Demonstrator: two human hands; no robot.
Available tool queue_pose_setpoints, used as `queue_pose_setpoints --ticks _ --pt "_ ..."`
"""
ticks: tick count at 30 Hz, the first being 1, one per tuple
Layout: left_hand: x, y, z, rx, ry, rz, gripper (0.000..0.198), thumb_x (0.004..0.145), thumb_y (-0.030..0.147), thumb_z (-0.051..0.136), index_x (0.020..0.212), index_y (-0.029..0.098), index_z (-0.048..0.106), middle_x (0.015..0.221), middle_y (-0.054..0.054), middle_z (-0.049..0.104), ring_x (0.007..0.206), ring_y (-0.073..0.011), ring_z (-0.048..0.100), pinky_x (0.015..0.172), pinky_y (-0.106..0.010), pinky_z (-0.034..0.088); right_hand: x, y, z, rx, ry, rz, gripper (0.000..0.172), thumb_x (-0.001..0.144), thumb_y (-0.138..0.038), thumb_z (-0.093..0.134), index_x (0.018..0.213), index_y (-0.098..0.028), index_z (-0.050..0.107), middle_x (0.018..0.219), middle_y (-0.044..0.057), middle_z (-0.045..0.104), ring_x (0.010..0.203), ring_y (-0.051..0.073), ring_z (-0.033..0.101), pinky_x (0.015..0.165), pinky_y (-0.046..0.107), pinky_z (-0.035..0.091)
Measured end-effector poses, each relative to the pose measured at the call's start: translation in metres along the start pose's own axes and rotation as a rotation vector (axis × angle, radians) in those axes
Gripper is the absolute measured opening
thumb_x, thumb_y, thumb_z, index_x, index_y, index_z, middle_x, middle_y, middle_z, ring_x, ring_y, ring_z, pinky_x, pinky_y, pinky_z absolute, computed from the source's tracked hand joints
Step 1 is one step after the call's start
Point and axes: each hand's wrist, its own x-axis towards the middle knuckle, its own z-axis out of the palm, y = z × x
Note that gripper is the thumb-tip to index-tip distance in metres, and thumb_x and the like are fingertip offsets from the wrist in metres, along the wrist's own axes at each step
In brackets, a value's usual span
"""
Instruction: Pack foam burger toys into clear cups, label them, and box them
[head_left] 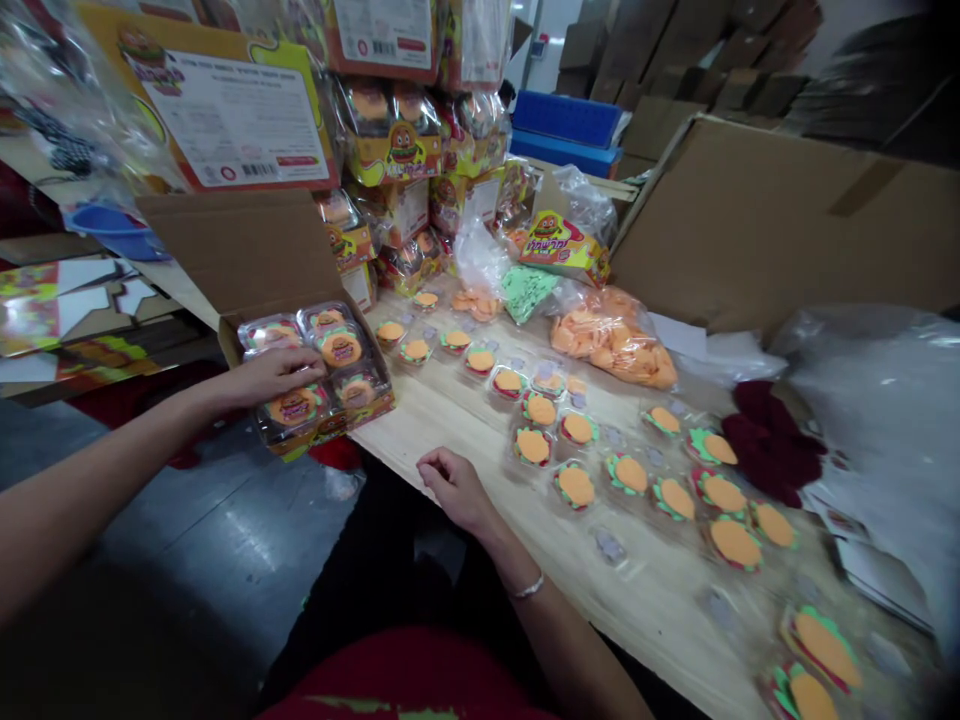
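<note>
My left hand [274, 378] reaches into an open display box [352, 420] at the left of the table. Its fingers curl down onto a clear plastic pack with a toy burger [294, 405], which has a printed orange top. Several similar burger packs [341, 346] fill the box around it. My right hand [455, 487] hovers by the table's front edge, fingers curled in, with nothing visible in them. To its right, clear trays with foam burgers [576, 484] lie open in loose rows, orange rounds over green and red layers.
Wrapped display boxes [390, 150] are stacked at the back left. A bag of orange foam rounds [611, 335], green foam pieces [527, 290] and a printed box [562, 240] lie behind the trays. A large cardboard carton [787, 230] stands at the back right, near dark red pieces [772, 440].
</note>
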Motion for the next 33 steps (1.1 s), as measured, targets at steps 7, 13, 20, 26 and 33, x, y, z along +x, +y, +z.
queue_pose_setpoints --ticks 7,13,20,26,33 --pt "0.007 -0.034 -0.002 0.392 0.017 0.306 0.026 0.074 0.037 0.066 0.081 0.014 0.075 0.087 -0.011 0.070 0.088 -0.0259 0.051 0.099 -0.038 0.033 0.126 0.001 -0.009 -0.534 0.148 -0.068 0.025 0.092 -0.016 0.051 0.114 -0.016 0.063 0.118 0.012 0.060 0.100 0.020 0.060 0.088 0.031 0.048" --pt "-0.028 -0.021 0.008 0.658 0.354 0.509 0.038 0.085 0.048 0.054 0.095 0.015 0.071 0.111 -0.018 0.069 0.105 -0.0335 0.058 0.098 -0.046 0.039 0.213 0.008 0.000 -1.034 0.141 -0.244 0.035 0.098 -0.017 0.045 0.132 -0.013 0.051 0.150 0.020 0.037 0.133 0.029 0.039 0.103 0.046 0.041" --pt "-0.039 0.018 0.143 -0.730 0.108 -0.506 0.018 0.073 0.023 0.074 0.089 0.016 0.073 0.092 -0.011 0.073 0.084 -0.0244 0.067 0.070 -0.027 0.050 0.200 0.022 -0.010 -1.081 0.062 -0.361 0.032 0.100 -0.015 0.038 0.128 -0.014 0.054 0.132 0.015 0.055 0.117 0.025 0.049 0.097 0.038 0.047" --pt "0.015 0.016 0.203 -1.114 0.284 -0.663 0.027 0.099 0.020 0.041 0.081 0.018 0.061 0.077 -0.003 0.065 0.065 -0.0116 0.062 0.061 -0.019 0.050 0.145 0.039 -0.046 -0.933 -0.024 -0.435 0.042 0.097 -0.008 0.042 0.137 -0.017 0.051 0.142 0.012 0.051 0.128 0.021 0.045 0.104 0.035 0.046" --pt "-0.020 0.025 0.218 -1.242 0.113 -0.755 0.027 0.098 0.013 0.041 0.088 0.012 0.066 0.077 -0.005 0.069 0.057 -0.0134 0.063 0.051 -0.022 0.053 0.036 0.030 -0.050 -0.725 -0.034 -0.423 0.053 0.095 -0.027 0.051 0.145 -0.013 0.042 0.150 0.016 0.046 0.141 0.025 0.037 0.117 0.044 0.033"
